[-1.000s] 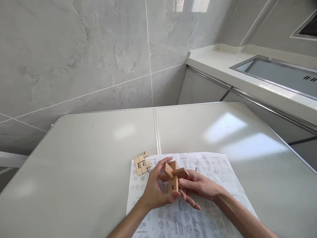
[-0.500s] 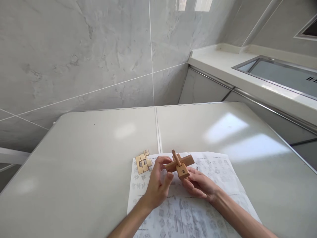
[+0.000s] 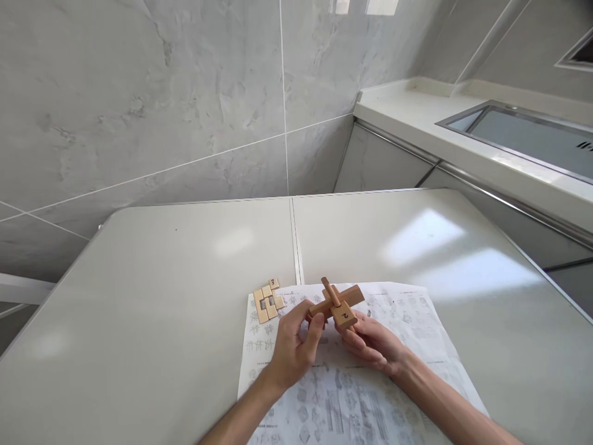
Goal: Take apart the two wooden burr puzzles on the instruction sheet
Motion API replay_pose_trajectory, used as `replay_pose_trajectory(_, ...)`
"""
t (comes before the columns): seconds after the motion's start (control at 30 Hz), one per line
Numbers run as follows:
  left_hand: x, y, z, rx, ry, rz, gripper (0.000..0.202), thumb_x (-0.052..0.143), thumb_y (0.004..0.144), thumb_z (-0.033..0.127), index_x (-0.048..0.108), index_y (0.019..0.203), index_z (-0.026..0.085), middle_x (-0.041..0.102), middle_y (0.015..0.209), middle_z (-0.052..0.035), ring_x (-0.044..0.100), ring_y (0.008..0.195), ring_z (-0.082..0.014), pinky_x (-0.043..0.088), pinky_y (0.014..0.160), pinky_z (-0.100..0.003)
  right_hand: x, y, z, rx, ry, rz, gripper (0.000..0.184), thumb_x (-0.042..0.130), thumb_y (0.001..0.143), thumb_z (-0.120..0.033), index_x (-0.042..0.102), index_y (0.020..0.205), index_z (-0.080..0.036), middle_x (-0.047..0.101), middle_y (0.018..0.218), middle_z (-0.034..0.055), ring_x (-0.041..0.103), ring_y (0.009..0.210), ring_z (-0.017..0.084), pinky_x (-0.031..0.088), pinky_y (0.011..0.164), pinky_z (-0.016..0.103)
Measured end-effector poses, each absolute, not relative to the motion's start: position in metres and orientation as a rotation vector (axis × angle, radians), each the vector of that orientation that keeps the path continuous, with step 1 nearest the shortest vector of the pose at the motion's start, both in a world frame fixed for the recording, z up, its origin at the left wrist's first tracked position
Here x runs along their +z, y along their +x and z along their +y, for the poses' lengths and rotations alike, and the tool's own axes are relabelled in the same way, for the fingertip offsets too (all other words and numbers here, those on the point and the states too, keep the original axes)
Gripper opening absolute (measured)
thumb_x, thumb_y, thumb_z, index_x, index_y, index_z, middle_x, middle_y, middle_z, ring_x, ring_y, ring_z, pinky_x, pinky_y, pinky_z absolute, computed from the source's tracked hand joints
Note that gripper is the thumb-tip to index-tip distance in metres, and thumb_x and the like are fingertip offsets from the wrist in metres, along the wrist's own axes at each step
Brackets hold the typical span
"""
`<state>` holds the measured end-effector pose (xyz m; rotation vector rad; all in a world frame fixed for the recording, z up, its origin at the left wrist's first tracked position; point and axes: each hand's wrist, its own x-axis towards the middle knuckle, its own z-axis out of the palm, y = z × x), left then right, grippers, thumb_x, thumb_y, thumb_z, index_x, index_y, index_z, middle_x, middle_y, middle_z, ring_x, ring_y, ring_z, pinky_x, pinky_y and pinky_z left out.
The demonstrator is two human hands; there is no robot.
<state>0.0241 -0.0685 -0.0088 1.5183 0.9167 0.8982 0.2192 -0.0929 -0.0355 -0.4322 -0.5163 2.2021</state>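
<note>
A wooden burr puzzle (image 3: 343, 314) of crossed, interlocking pieces is held above the printed sheet (image 3: 343, 395); the face towards me carries a "2". My left hand (image 3: 296, 340) pinches one arm of it, thumb in front and fingers behind. From below and the right, my right hand (image 3: 373, 346) supports the numbered end with its fingers curled under. To the left, a second, flatter wooden puzzle (image 3: 263, 312) marked "3" lies on the sheet's upper left corner, partly on the table. No hand touches that one.
The pale folding table (image 3: 139, 321) has a seam (image 3: 295, 247) down its middle. Behind it rises a grey marbled tile wall (image 3: 185, 93). At the right stands a white counter (image 3: 407, 117) with a metal-framed glass panel (image 3: 523, 139).
My left thumb has moved up onto the near arm of the burr puzzle, covering its end. The puzzle has turned slightly in my hands. The flat puzzle stays where it was.
</note>
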Motion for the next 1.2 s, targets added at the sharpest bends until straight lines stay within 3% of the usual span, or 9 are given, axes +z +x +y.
replay_pose_trajectory(0.4, -0.012, 0.023, -0.067, 0.900, 1.466, 0.894, 0.038, 0.046, 0.111, 0.047, 0.058, 0.088, 0.019, 0.052, 0.078, 0.0002, 0.048, 0.072, -0.0151, 0.041, 0.069, -0.028, -0.034, 0.218, -0.093, 2.202, -0.487, -0.625, 0.049, 0.072, 0.101, -0.050, 0.058, 0.068, -0.016, 0.044, 0.042, -0.0109, 0.024, 0.025, 0.001, 0.023, 0.029, 0.014)
replay_pose_trajectory(0.5, -0.010, 0.023, -0.066, 0.928, 1.403, 0.860, 0.045, 0.048, 0.107, 0.062, 0.062, 0.111, 0.020, 0.062, 0.102, -0.0066, 0.060, 0.095, -0.0207, 0.051, 0.088, -0.034, -0.033, 0.217, -0.093, 2.220, -0.506, -0.665, 0.053, 0.070, 0.100, -0.056, 0.060, 0.067, -0.016, 0.043, 0.040, -0.0105, 0.024, 0.026, 0.002, 0.024, 0.031, 0.016)
replay_pose_trajectory(0.6, -0.009, 0.021, -0.066, 0.917, 1.291, 0.784, 0.081, 0.060, 0.088, 0.083, 0.052, 0.143, 0.023, 0.057, 0.143, -0.0165, 0.055, 0.134, -0.0346, 0.046, 0.114, -0.048, -0.032, 0.216, -0.094, 2.251, -0.510, -0.702, 0.053, 0.068, 0.101, -0.056, 0.062, 0.070, -0.015, 0.044, 0.041, -0.0097, 0.027, 0.027, 0.003, 0.025, 0.031, 0.016)
replay_pose_trajectory(0.67, -0.009, 0.020, -0.066, 0.852, 1.220, 0.706, 0.100, 0.068, 0.078, 0.087, 0.045, 0.153, 0.024, 0.053, 0.153, -0.0195, 0.051, 0.143, -0.0406, 0.043, 0.119, -0.054, -0.030, 0.215, -0.094, 2.263, -0.509, -0.719, 0.051, 0.069, 0.102, -0.055, 0.063, 0.071, -0.015, 0.045, 0.042, -0.0094, 0.028, 0.027, 0.003, 0.025, 0.032, 0.017)
replay_pose_trajectory(0.77, -0.008, 0.018, -0.066, 0.777, 1.133, 0.639, 0.107, 0.078, 0.072, 0.084, 0.046, 0.154, 0.023, 0.060, 0.147, -0.0210, 0.059, 0.138, -0.0429, 0.048, 0.115, -0.056, -0.026, 0.213, -0.093, 2.260, -0.509, -0.739, 0.051, 0.070, 0.101, -0.055, 0.064, 0.070, -0.014, 0.048, 0.044, -0.0085, 0.030, 0.028, 0.003, 0.026, 0.032, 0.017)
replay_pose_trajectory(0.93, -0.006, 0.019, -0.065, 0.809, 1.138, 0.651, 0.091, 0.087, 0.074, 0.070, 0.054, 0.146, 0.023, 0.067, 0.137, -0.0184, 0.070, 0.123, -0.0391, 0.057, 0.105, -0.050, -0.022, 0.211, -0.093, 2.214, -0.531, -0.752, 0.051, 0.069, 0.102, -0.053, 0.066, 0.071, -0.013, 0.052, 0.049, -0.0068, 0.032, 0.031, 0.003, 0.027, 0.034, 0.017)
replay_pose_trajectory(1.2, -0.007, 0.019, -0.064, 0.823, 1.212, 0.658, 0.087, 0.092, 0.073, 0.058, 0.056, 0.144, 0.024, 0.069, 0.134, -0.0149, 0.064, 0.132, -0.0399, 0.057, 0.106, -0.048, -0.024, 0.212, -0.093, 2.189, -0.532, -0.757, 0.051, 0.070, 0.101, -0.054, 0.066, 0.070, -0.013, 0.052, 0.050, -0.0074, 0.031, 0.031, 0.002, 0.026, 0.035, 0.018)
